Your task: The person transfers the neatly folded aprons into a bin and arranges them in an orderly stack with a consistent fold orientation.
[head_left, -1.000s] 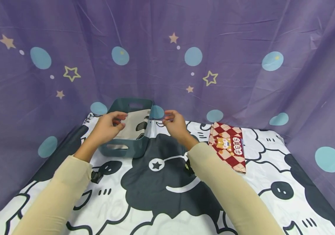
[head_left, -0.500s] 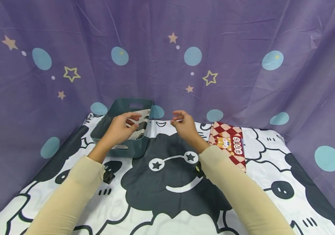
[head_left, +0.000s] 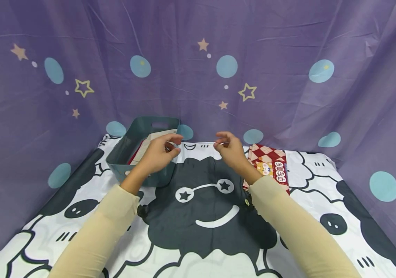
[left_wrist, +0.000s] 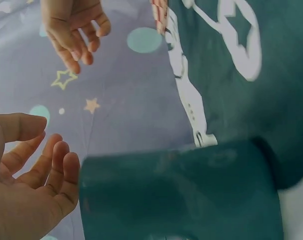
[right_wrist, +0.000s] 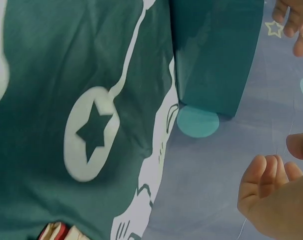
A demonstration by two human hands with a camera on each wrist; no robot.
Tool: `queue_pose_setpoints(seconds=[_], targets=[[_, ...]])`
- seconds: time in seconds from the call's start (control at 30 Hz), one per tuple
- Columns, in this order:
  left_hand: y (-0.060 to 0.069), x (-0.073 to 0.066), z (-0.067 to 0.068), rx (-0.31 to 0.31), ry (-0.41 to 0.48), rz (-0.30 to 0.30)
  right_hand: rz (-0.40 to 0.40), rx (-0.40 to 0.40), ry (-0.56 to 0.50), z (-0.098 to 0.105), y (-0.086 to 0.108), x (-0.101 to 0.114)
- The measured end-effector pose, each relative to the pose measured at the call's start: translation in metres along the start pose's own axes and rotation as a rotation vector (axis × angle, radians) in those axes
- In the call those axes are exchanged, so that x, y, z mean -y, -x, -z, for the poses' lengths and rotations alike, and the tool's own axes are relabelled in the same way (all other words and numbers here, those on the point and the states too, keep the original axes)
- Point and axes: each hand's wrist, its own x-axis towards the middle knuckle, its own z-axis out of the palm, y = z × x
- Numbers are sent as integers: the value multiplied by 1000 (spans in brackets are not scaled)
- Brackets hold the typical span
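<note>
My left hand (head_left: 159, 153) hovers over the right side of a dark teal plastic bin (head_left: 160, 178), fingers loosely bent and thumb apart, holding nothing. My right hand (head_left: 232, 151) is in the air to the right of the bin, also relaxed, with nothing between fingers and thumb. Inside the bin lies a cream folded item (head_left: 148, 144) with a red edge, partly hidden by the left hand. A folded red-and-cream checked cloth (head_left: 271, 154), printed with a cartoon animal and lettering, lies to the right. My right forearm covers its lower part. The left wrist view shows the bin's outer wall (left_wrist: 181, 195) beside the left hand.
A black-and-white cartoon-print sheet (head_left: 198, 243) covers the table. Behind it and along both sides hangs a purple curtain (head_left: 274, 34) with stars and blue dots. The bin stands at the back left, close to the curtain.
Both hands have drifted right, staying apart and holding nothing. The left hand has moved from the bin's left part to its right side, uncovering the red edge. Bin and checked cloth stay put.
</note>
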Motion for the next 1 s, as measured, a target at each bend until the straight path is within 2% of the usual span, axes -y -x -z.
queue_pose_setpoints(seconds=[0.2, 0.33, 0.53, 0.83, 1.0], targets=[[-10, -9, -18, 3, 56, -34, 1, -5, 41, 16, 6, -7], [-14, -14, -31, 14, 67, -26, -22, -17, 56, 27, 11, -10], [-17, -18, -49, 28, 89, -7, -19, -27, 16, 43, 16, -19], [-22, -19, -72, 46, 109, -43, -13, -33, 36, 66, 25, -33], [-22, -22, -83, 70, 108, -27, -46, -51, 4, 77, 30, -38]])
